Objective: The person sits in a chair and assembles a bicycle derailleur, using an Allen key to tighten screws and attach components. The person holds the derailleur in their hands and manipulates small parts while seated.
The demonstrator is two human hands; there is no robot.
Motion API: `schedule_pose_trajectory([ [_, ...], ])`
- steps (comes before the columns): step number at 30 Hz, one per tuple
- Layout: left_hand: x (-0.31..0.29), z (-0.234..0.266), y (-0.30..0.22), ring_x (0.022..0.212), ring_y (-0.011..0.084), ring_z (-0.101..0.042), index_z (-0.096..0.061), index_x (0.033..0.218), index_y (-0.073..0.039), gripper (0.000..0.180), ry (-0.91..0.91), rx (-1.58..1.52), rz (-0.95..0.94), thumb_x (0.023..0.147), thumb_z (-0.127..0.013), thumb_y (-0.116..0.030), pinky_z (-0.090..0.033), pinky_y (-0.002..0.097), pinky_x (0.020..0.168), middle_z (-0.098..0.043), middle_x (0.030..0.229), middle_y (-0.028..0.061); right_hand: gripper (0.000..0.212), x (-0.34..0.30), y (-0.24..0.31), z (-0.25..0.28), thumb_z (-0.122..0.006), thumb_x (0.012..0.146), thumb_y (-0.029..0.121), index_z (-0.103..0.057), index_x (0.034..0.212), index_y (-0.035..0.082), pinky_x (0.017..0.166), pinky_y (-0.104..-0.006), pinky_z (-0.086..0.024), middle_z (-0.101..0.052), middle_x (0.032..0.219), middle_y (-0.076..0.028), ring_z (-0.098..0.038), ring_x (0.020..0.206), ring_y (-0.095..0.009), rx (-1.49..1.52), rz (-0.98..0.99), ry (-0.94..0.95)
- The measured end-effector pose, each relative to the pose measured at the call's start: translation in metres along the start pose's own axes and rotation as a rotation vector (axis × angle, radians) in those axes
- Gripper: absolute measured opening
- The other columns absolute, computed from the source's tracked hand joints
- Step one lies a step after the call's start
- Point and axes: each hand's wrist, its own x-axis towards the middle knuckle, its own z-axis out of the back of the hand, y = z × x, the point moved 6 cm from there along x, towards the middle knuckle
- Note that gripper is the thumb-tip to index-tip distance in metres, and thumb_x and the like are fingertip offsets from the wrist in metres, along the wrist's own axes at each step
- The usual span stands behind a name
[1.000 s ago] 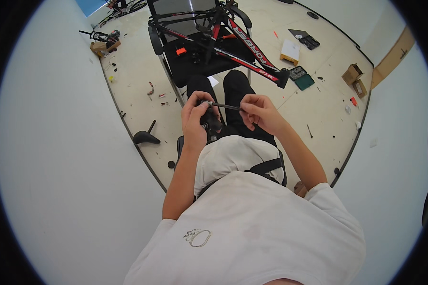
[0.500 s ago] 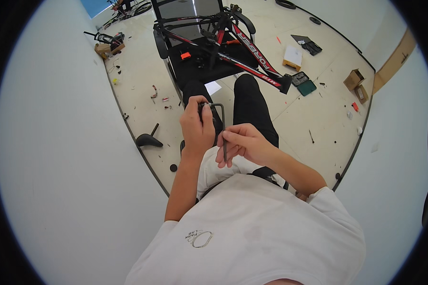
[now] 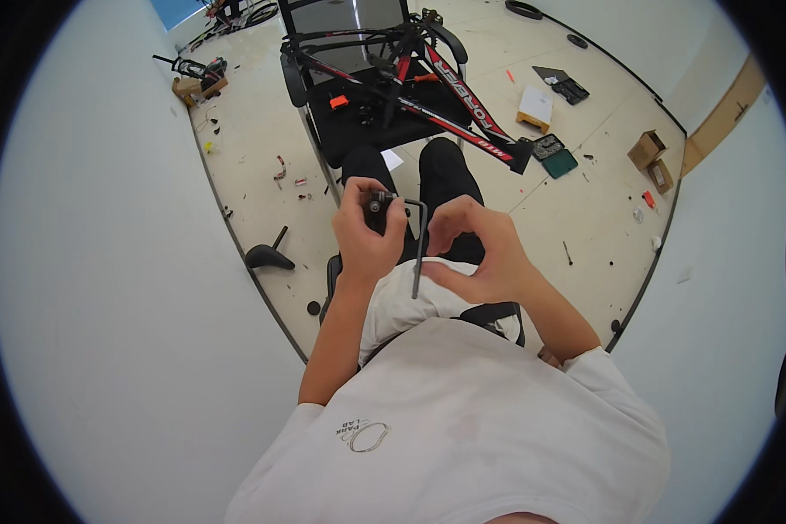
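A small black bicycle part (image 3: 375,210) with a round bolt head showing is clasped in my left hand (image 3: 367,243), above my lap. My fingers and thumb cover much of it. An L-shaped hex key (image 3: 422,240) sticks out from the part; its short arm reaches in under my left thumb and its long arm hangs down toward my lap. To the right of the key, my right hand (image 3: 489,258) is open, fingers curved and thumb apart. Its thumb tip is right by the key's long arm; whether they touch I cannot tell.
In front of my knees a chair (image 3: 358,144) carries a black and red bicycle frame (image 3: 463,100). A saddle (image 3: 269,257) and small parts lie on the left floor. Tool cases (image 3: 559,162), a white box (image 3: 535,108) and cardboard boxes (image 3: 647,148) stand to the right.
My right hand has let go of the hex key's long arm and opened beside it. The left hand and the part have turned slightly, so the bolt head now shows.
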Motion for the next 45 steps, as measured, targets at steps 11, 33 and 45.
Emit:
schedule_pose_trajectory([
  [11, 0.0, -0.01, 0.014, 0.064, 0.005, -0.052, -0.057, 0.091, 0.001, 0.021, 0.122, -0.229, 0.135, 0.095, -0.059, -0.02, -0.042, 0.0215, 0.056, -0.061, 0.071, 0.0027, 0.023, -0.001, 0.001, -0.009, -0.075, 0.073, 0.004, -0.063, 0.092, 0.003, 0.05, -0.0286, -0.047, -0.056, 0.082, -0.007, -0.058, 0.061, -0.019, -0.455, 0.373, -0.109],
  [33, -0.004, -0.008, 0.014, 0.057, 0.0133, -0.059, -0.053, 0.09, -0.004, 0.024, -0.039, -0.679, 0.597, 0.098, -0.046, -0.025, -0.043, 0.0244, 0.045, -0.061, 0.076, 0.0083, 0.021, -0.011, -0.023, -0.021, -0.064, 0.075, -0.003, -0.061, 0.095, -0.001, 0.065, -0.0346, -0.051, -0.056, 0.098, -0.013, -0.062, 0.083, -0.031, -0.438, 0.492, -0.061],
  [45, 0.003, -0.015, 0.007, 0.05, 0.0181, -0.056, -0.051, 0.096, -0.005, 0.02, 0.302, -0.787, 0.58, 0.095, -0.048, -0.025, -0.043, 0.0274, 0.042, -0.058, 0.068, 0.0128, 0.018, 0.029, -0.093, 0.024, -0.051, 0.076, -0.014, -0.061, 0.079, 0.001, 0.078, -0.034, -0.051, -0.067, 0.099, -0.011, -0.064, 0.095, -0.028, -0.21, 0.113, -0.046],
])
